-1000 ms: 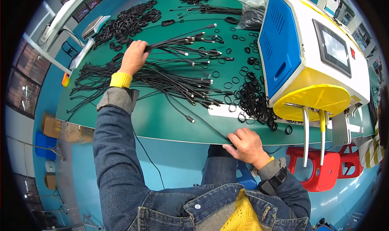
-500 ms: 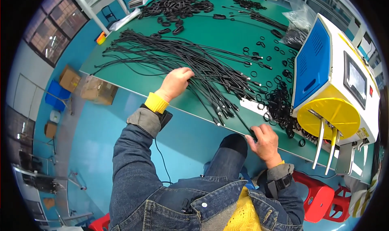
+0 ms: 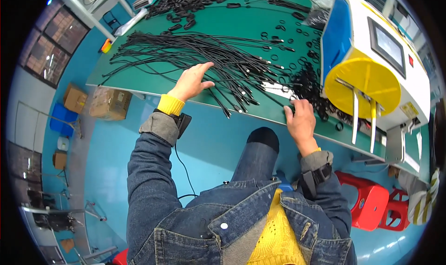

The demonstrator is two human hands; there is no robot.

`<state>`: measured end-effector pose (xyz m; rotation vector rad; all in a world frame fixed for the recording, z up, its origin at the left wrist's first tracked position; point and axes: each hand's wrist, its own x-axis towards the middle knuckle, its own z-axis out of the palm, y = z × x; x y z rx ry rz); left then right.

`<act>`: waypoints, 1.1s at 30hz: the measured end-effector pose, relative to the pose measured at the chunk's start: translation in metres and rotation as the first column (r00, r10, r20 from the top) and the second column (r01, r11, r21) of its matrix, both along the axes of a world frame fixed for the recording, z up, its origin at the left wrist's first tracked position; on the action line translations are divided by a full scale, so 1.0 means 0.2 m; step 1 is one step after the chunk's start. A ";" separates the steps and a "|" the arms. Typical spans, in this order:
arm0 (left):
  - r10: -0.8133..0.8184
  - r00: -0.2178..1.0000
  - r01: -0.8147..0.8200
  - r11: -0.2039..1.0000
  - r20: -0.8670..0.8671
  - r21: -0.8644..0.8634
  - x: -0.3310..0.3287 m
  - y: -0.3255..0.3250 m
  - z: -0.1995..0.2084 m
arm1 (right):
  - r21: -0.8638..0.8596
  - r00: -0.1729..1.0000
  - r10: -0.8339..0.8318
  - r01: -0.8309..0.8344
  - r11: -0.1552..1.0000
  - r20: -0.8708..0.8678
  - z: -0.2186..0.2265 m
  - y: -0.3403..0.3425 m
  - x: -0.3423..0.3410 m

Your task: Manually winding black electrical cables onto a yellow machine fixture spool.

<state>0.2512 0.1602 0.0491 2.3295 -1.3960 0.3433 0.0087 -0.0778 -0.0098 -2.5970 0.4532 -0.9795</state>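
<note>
Black cables (image 3: 186,53) lie at 11 o'clock on the tabletop (image 3: 251,24), plugs (image 3: 243,93) toward 4 o'clock, presumably easing reach for the right hand (image 3: 302,121), its fingers apparently pinching 1 cable end (image 3: 278,102), the left hand (image 3: 189,82) spread, released.

One head-worn fisheye view, from close above, downward over the green table (image 3: 246,24).
</note>
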 end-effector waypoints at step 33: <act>-0.354 0.931 0.322 0.911 -0.089 -0.256 -0.79 -0.11 0.38 | 0.629 0.816 0.500 -0.557 0.543 0.291 0.47 0.07 -0.74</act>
